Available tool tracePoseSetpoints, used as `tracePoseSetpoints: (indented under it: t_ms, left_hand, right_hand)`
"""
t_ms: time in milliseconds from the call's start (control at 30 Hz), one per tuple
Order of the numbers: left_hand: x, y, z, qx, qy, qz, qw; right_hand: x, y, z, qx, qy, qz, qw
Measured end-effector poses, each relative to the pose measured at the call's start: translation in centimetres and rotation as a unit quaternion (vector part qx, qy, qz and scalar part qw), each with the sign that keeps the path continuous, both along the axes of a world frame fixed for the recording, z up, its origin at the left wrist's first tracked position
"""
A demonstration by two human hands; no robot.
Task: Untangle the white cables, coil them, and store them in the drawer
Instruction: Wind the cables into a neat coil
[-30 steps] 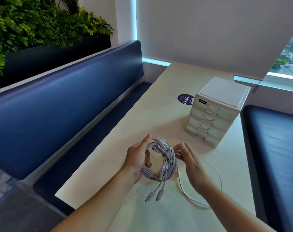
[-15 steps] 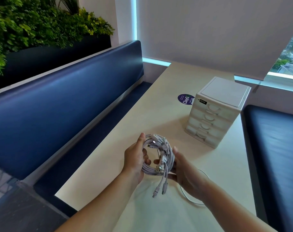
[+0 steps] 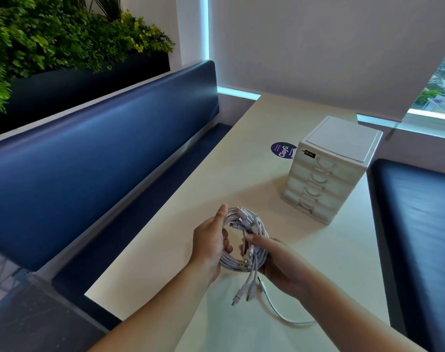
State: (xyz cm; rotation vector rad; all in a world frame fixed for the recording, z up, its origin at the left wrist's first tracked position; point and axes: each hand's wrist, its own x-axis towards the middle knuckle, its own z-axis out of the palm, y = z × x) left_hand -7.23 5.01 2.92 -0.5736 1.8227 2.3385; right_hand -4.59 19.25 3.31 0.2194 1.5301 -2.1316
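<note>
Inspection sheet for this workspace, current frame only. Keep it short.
Surface: pale table.
Job's things: cable coil, held in both hands; drawer unit, all drawers look shut.
Clutter: round sticker beside the drawer unit.
Hands: left hand and right hand grip opposite sides of the coil.
Cables: plug ends hang from the coil; one loose tail lies on the table.
Surroundings: blue bench, plants, window blind.

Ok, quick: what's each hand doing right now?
Left hand: grips the coil, fingers through its middle.
Right hand: grips the coil's other side.
</note>
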Motion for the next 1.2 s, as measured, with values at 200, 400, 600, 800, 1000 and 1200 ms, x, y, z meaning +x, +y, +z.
tracePoseSetpoints:
  t_ms: [200, 400, 600, 800, 1000, 1200]
  left_hand:
    - [0.3, 0.1, -0.3, -0.007, -0.002, -0.012, 1.0]
    - [0.2, 0.0, -0.3, 0.045, -0.016, -0.025, 0.999]
    - [0.4, -0.1, 0.4, 0.058, -0.028, -0.047, 0.997]
    - [0.9, 0.1, 0.6, 0.064, -0.044, -0.087, 0.993]
    - [0.5, 0.0, -0.5, 0.008, -0.023, -0.094, 0.995]
    - [0.3, 0.2, -0.8, -0.002, -0.005, -0.094, 0.996]
  right_hand:
    - [-0.2, -0.1, 0.0, -0.026, 0.012, -0.004, 1.0]
    - [-0.6, 0.1, 0.4, 0.044, 0.031, -0.009, 0.999]
    - [-1.5, 0.6, 0.7, 0.061, 0.029, 0.009, 0.998]
    - [-2.0, 0.9, 0.9, 0.094, 0.025, 0.056, 0.994]
    - [-2.5, 1.0, 0.1, 0.153, 0.033, 0.065, 0.985]
    - [-2.5, 0.7, 0.4, 0.243, 0.062, 0.064, 0.966]
